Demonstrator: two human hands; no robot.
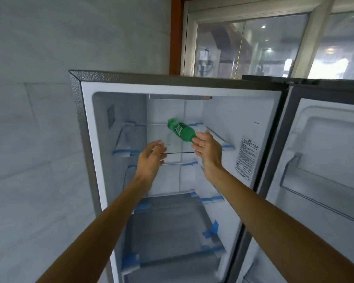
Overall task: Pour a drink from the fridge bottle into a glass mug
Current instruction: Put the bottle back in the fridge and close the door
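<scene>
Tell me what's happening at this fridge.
A person reaches both bare hands into the open fridge. A green bottle lies on its side on the top glass shelf, cap end toward the right hand, whose straight fingers are at the cap; contact is unclear. The left hand hovers beside it, loosely curled, holding nothing. The bottle is not yet lifted out.

Just beyond the right hand (207, 152), the bottle (181, 129) is seen to be of glossy, translucent green plastic, wrapped in a printed film label. The shelf (178, 147) between the two hands is made of clear, smooth glass, and its corners are covered by strips of matt blue tape (121, 151). Left of the left hand (149, 160), the fridge casing (76, 94) is finished in grey, pebbled metal. The liner (223, 119) behind both hands is formed of smooth white plastic.
</scene>
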